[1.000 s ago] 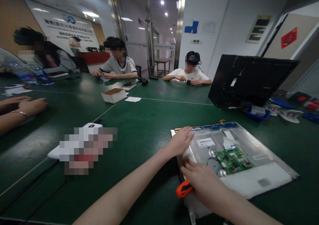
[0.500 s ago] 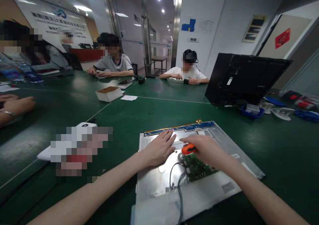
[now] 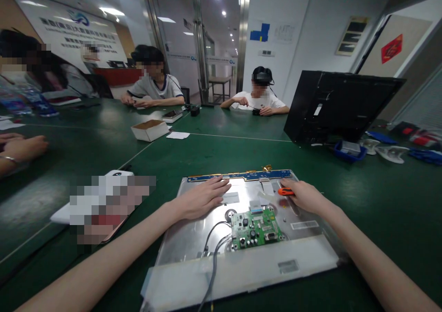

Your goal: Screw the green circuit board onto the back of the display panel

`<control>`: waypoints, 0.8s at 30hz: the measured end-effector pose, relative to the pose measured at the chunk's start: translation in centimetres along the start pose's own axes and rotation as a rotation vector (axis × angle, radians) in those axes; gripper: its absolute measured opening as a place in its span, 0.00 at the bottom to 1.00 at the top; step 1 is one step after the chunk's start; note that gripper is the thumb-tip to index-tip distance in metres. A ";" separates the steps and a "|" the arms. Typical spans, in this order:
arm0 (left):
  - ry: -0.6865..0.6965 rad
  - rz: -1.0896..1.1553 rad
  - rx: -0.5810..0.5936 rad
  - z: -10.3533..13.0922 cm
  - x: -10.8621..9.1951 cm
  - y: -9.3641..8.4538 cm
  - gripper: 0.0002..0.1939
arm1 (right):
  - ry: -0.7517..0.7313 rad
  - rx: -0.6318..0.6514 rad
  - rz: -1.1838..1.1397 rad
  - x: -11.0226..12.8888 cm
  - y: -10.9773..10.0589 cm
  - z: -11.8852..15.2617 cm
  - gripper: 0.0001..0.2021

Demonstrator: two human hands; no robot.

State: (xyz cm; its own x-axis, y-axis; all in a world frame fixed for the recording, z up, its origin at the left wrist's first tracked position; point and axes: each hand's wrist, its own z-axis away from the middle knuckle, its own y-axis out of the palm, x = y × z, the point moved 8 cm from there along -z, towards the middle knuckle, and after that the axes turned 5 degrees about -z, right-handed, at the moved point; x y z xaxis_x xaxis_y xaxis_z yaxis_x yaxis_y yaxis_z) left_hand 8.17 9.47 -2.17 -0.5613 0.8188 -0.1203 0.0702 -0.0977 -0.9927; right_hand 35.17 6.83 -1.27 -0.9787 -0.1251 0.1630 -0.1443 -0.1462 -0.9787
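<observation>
An LCD panel [image 3: 193, 236] lies metal back up on the table before me. It carries a green circuit board [image 3: 255, 227], a long blue board [image 3: 238, 176] along its far edge, and dark cables [image 3: 213, 268] running toward me. My left hand [image 3: 203, 197] rests on the panel's upper left with its fingers stretched out. Near the upper right corner, my right hand [image 3: 305, 196] is closed around an orange and black screwdriver [image 3: 286, 191]. Only part of the handle shows; the tip cannot be made out.
A black monitor housing [image 3: 338, 107] stands at the right, beside a blue tray [image 3: 349, 151]. On the left are blurred white and pink items [image 3: 113, 190] and a co-worker's hands [image 3: 26, 148]. An open white box [image 3: 150, 130] sits farther back. Several people are seated around the green table [image 3: 221, 153].
The panel has shifted left and turned slightly. My left hand has moved left with it. My right hand, with the screwdriver, has moved right, uncovering the green circuit board.
</observation>
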 end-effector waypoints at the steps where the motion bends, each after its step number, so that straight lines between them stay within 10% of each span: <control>1: 0.002 0.000 -0.001 0.0 0.1 0.0 0.26 | -0.003 0.015 0.006 0.0 0.0 0.0 0.23; 15: 0.001 0.018 0.031 -1.3 -0.3 -1.5 0.18 | 0.080 0.027 0.068 2.2 0.4 1.5 0.17; 24: -0.057 0.152 -0.183 0.0 0.6 -2.8 0.13 | -0.001 -0.080 -0.051 2.7 -1.1 1.3 0.20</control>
State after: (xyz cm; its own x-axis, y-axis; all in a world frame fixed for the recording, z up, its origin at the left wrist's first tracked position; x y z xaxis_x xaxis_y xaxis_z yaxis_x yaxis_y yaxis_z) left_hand 7.63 10.19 0.58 -0.5782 0.7687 -0.2735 0.3031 -0.1089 -0.9467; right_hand 32.90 5.36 0.45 -0.9696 -0.1202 0.2131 -0.2054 -0.0735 -0.9759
